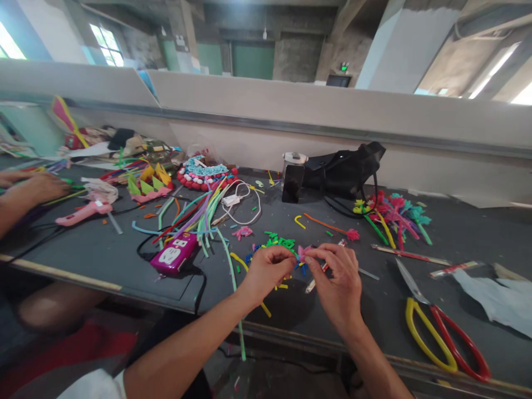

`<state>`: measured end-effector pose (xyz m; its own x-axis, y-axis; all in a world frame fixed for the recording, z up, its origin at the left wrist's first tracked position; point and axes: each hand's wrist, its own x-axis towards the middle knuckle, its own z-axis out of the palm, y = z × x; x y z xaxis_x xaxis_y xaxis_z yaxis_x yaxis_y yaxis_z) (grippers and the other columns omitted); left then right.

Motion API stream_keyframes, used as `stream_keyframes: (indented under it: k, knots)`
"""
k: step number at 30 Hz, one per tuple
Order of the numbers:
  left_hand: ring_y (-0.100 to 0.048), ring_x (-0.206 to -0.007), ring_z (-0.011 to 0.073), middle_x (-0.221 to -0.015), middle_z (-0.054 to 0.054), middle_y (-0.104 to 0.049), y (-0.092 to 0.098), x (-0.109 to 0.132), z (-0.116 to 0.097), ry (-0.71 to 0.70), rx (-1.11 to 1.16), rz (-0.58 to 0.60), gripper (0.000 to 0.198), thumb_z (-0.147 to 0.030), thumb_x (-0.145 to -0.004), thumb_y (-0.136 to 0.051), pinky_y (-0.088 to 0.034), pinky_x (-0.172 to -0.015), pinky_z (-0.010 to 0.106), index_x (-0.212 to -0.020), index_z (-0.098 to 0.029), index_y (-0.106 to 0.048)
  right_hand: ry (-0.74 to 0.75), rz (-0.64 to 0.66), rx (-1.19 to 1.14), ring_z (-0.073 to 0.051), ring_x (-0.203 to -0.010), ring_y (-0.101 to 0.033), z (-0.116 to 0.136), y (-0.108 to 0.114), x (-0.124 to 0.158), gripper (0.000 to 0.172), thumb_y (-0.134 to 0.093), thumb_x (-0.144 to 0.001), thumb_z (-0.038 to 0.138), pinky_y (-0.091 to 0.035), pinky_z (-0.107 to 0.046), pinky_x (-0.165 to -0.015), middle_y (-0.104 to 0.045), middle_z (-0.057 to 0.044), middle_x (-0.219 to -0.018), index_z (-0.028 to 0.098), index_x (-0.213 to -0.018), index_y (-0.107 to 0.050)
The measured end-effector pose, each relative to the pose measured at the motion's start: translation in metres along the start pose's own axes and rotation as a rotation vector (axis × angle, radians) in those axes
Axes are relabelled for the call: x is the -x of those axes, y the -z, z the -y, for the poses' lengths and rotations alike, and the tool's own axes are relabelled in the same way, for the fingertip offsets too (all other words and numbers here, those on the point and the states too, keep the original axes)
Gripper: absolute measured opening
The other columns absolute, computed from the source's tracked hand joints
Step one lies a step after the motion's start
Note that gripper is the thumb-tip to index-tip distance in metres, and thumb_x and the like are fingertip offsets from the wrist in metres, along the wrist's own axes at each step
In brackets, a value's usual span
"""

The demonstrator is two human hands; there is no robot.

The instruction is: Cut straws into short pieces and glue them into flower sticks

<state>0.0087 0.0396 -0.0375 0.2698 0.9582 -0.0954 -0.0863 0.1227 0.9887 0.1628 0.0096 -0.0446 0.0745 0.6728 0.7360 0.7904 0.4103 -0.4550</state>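
Note:
My right hand (339, 282) pinches a small pink pipe-cleaner flower (302, 253) between thumb and fingertips, above the dark table. Close on its left, the fingers of my left hand (270, 270) are pressed together at the flower's edge; what they grip is too small to make out. Beneath both hands lies a pile of short cut pipe-cleaner pieces (280, 241), green, blue and yellow. Another pink flower (243, 232) rests just beyond my left hand. An orange stem with a red-pink tip (353, 235) lies beyond my right hand.
Scissors (430, 307) with yellow and red handles lie at right. A purple power strip (174, 256) and long pipe cleaners (208, 213) are at left. Behind stand a phone (292, 184) and black bag (344, 172). A co-worker's hand (39, 188) is near a pink glue gun (85, 212).

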Motion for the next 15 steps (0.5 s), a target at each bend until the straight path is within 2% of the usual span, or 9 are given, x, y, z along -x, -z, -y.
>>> stream_keyframes:
  k: [15]
  knots:
    - [-0.035, -0.037, 0.0044, -0.047, -0.005, -0.052, -0.0017, 0.0004, -0.0008, 0.015, 0.053, 0.023, 0.019, -0.032, -0.068, -0.069, -0.024, -0.039, 0.018, -0.07, -0.014, -0.066, -0.072, -0.044, -0.008, -0.022, -0.09, -0.056, 0.0027, -0.0046, 0.0031, 0.012, -0.062, -0.088, 0.03, -0.042, -0.04, -0.082, -0.064, -0.004, -0.086, 0.022, -0.083, -0.069]
